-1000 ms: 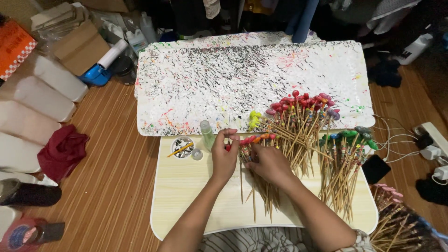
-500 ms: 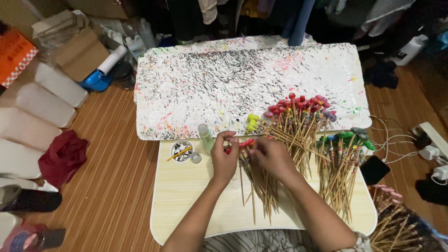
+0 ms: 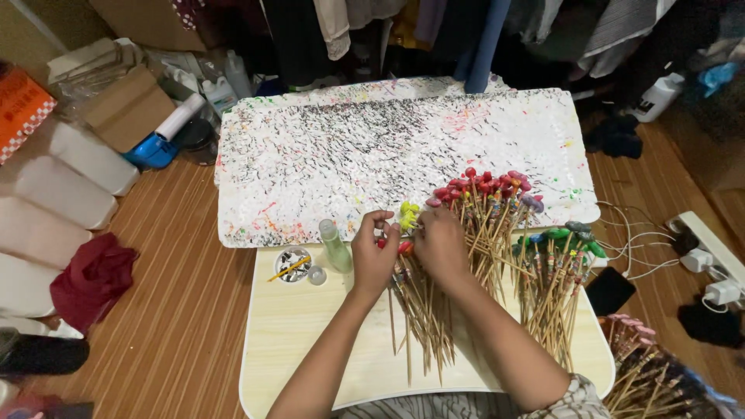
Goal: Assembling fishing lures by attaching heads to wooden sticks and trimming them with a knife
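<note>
1. My left hand (image 3: 374,256) sits at the far edge of the pale wooden worktop (image 3: 310,341), its fingers curled shut in a pinch grip on the red-tipped end of a thin bamboo stick (image 3: 400,264).
2. My right hand (image 3: 440,244) lies just beside it, palm down, fingers bent in on the same cluster of stick tips; I cannot tell exactly what its grip closes on.
3. Under both hands a loose bundle of bamboo sticks (image 3: 423,326) fans toward me across the worktop.
4. To the right stand more sticks: a heap with red and pink tips (image 3: 485,194) leaning over the white paint-spattered foam board (image 3: 349,147), and a heap with green tips (image 3: 559,264) near the worktop's right edge.
5. A small yellow-tipped piece (image 3: 408,215) lies just beyond my fingertips, at the board's near edge.
6. Left of my left hand stand a small pale green plastic bottle (image 3: 335,247), a round clear dish with a yellow brush (image 3: 292,265) across it, and a tiny clear cap (image 3: 316,275).
</note>
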